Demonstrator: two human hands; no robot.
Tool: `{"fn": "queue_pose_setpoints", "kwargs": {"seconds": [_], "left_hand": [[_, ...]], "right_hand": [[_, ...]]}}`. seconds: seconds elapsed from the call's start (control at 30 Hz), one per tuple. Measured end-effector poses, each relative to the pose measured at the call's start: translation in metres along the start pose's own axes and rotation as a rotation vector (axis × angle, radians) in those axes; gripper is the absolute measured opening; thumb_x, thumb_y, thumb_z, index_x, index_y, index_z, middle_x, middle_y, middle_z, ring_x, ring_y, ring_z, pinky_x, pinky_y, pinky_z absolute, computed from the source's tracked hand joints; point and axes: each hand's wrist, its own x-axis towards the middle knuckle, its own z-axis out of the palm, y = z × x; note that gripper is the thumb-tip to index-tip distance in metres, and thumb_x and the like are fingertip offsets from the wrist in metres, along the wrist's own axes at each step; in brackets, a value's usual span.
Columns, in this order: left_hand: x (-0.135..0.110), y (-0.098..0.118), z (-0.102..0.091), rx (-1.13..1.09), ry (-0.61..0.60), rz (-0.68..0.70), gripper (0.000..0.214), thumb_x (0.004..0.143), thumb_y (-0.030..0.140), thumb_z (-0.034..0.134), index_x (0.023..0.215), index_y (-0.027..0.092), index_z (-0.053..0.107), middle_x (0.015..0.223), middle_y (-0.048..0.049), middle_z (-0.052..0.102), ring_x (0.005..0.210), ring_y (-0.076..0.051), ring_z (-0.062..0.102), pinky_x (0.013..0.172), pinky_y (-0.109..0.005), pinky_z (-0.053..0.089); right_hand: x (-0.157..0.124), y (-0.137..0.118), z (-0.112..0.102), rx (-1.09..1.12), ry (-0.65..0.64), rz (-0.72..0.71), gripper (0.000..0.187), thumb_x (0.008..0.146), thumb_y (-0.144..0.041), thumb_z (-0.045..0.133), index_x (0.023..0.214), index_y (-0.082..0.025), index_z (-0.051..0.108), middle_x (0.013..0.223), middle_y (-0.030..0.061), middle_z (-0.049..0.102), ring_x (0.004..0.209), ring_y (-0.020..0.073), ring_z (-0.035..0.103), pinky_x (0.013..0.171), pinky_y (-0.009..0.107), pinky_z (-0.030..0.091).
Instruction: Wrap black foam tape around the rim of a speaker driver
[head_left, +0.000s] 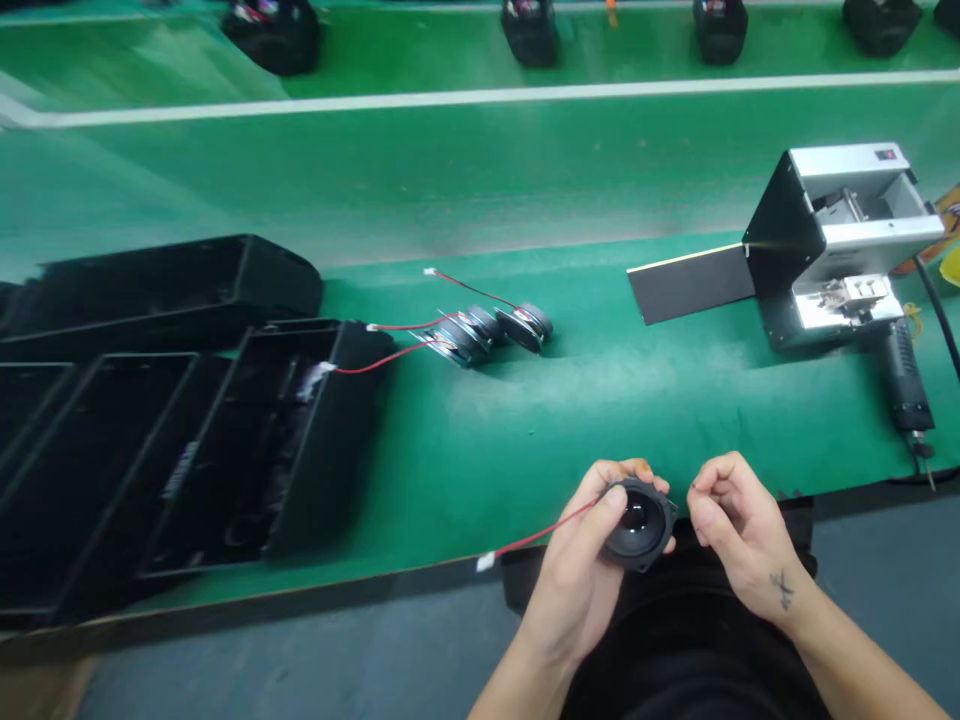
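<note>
My left hand (576,565) is closed round a small black speaker (651,538), its cone turned up and my thumb on its rim. From the speaker a red lead (544,533) runs left and ends in a white connector (486,563) hanging at the bench edge. Just right of the speaker, apart from it, is my right hand (742,530), thumb and fingers pinched together. Whatever may be between those fingertips is too small to make out. Farther up the bench lie several more speakers (529,328) with red and black leads and white plugs.
Black open housings (330,470) crowd the left side of the green bench (570,410). At the right stands a metal-and-black machine (862,240) with a dark flat plate (694,285) extending left and a black-handled tool (907,380) below. Dark units (274,35) line the far strip.
</note>
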Motion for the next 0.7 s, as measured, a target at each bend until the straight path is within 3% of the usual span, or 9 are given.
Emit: {"fn": "queue_pose_setpoints", "kwargs": {"seconds": [0.1,0.2,0.27,0.33,0.4,0.47,0.6,0.7], "left_hand": [[0.006,0.012,-0.004,-0.081,-0.033,-0.088,0.038,0.076,0.049,0.089,0.096,0.020,0.075,0.108,-0.0068,0.069,0.099,-0.024,0.065,0.076,-0.036,0.065],[0.017,0.031,-0.014,-0.015,-0.087,-0.060,0.035,0.080,0.046,0.085,0.102,0.020,0.076,0.116,-0.0088,0.071,0.105,-0.026,0.067,0.091,-0.043,0.063],[0.032,0.050,-0.022,0.172,-0.120,0.026,0.036,0.087,0.047,0.077,0.111,0.020,0.075,0.123,-0.0113,0.070,0.109,-0.028,0.068,0.093,-0.044,0.061],[0.057,0.072,-0.025,0.530,-0.103,0.219,0.040,0.093,0.050,0.067,0.121,0.021,0.070,0.123,-0.0128,0.070,0.107,-0.028,0.069,0.090,-0.042,0.061],[0.089,0.095,-0.021,0.912,-0.004,0.476,0.043,0.096,0.048,0.059,0.130,0.021,0.064,0.123,-0.0130,0.070,0.110,-0.028,0.068,0.095,-0.044,0.058],[0.125,0.115,-0.009,1.089,0.110,0.636,0.045,0.093,0.039,0.062,0.133,0.020,0.059,0.132,-0.0138,0.064,0.126,-0.030,0.061,0.112,-0.050,0.048],[0.187,0.134,0.023,1.261,0.294,0.700,0.044,0.088,0.025,0.068,0.130,0.016,0.057,0.138,-0.0190,0.055,0.136,-0.037,0.049,0.118,-0.055,0.039],[0.212,0.134,0.040,1.369,0.435,0.667,0.041,0.088,0.019,0.069,0.128,0.015,0.058,0.140,-0.0200,0.053,0.137,-0.041,0.045,0.113,-0.057,0.042]], "right_hand": [[0.016,0.000,-0.002,-0.083,-0.079,-0.021,0.012,0.100,-0.032,0.061,0.099,-0.021,0.058,0.078,-0.0002,0.067,0.066,0.0141,0.066,0.066,0.026,0.056],[0.042,-0.005,-0.009,-0.266,-0.146,-0.087,0.012,0.101,-0.032,0.058,0.098,-0.020,0.060,0.076,0.0001,0.069,0.063,0.0143,0.067,0.065,0.026,0.056],[0.067,-0.010,-0.019,-0.450,-0.125,-0.183,0.019,0.104,-0.034,0.052,0.096,-0.020,0.062,0.078,0.0010,0.070,0.067,0.0148,0.067,0.065,0.025,0.056],[0.098,-0.015,-0.029,-0.602,-0.091,-0.265,0.025,0.107,-0.036,0.046,0.096,-0.021,0.063,0.080,0.0019,0.070,0.069,0.0156,0.066,0.068,0.026,0.056],[0.134,-0.018,-0.036,-0.709,-0.062,-0.311,0.024,0.106,-0.034,0.046,0.098,-0.020,0.064,0.085,0.0047,0.071,0.076,0.0185,0.067,0.074,0.030,0.057],[0.170,-0.019,-0.035,-0.802,-0.057,-0.342,0.020,0.104,-0.030,0.051,0.106,-0.019,0.067,0.098,0.0098,0.073,0.092,0.0240,0.068,0.086,0.038,0.056],[0.223,-0.009,-0.020,-1.003,-0.078,-0.363,0.034,0.099,-0.026,0.062,0.132,-0.017,0.064,0.141,0.0188,0.064,0.132,0.0358,0.053,0.103,0.053,0.050],[0.240,-0.002,-0.011,-1.121,-0.082,-0.358,0.048,0.099,-0.029,0.064,0.145,-0.019,0.057,0.159,0.0187,0.051,0.143,0.0389,0.043,0.111,0.062,0.042]]}}
